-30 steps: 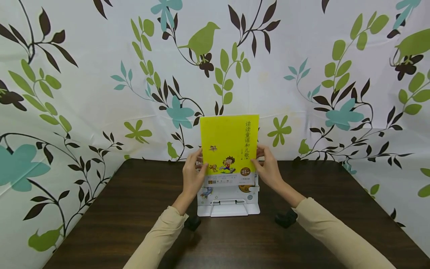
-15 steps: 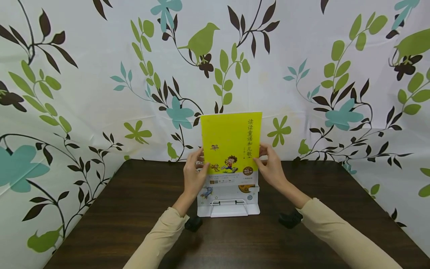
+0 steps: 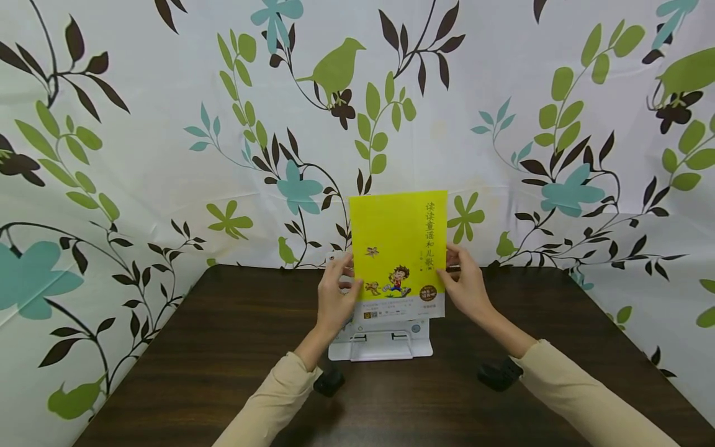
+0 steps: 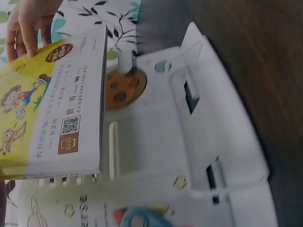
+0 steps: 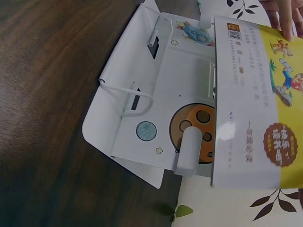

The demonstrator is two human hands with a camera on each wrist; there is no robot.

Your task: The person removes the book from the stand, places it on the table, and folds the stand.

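A yellow book [image 3: 391, 239] with a white lower band and a cartoon running child is held upright in both hands. My left hand [image 3: 337, 298] pinches its left edge, thumb on the front cover. On the opposite edge my right hand [image 3: 468, 288] grips it the same way. Behind and below the book stands a white book stand [image 3: 422, 346] with printed planets and a rocket; the book hides most of its back plate. In the left wrist view the book's lower edge is raised off the stand's bottom ledge [image 4: 222, 127].
The stand rests on a dark wooden table [image 3: 223, 347], near its back edge. A patterned cloth [image 3: 486, 143] with leaves and birds hangs behind. Black wrist devices [image 3: 329, 382] show under both forearms.
Both hands have carried the book to the right and slightly down, towards me. It now covers more of the stand's lower part, while the stand's upper left corner shows. The stand has stayed in place.
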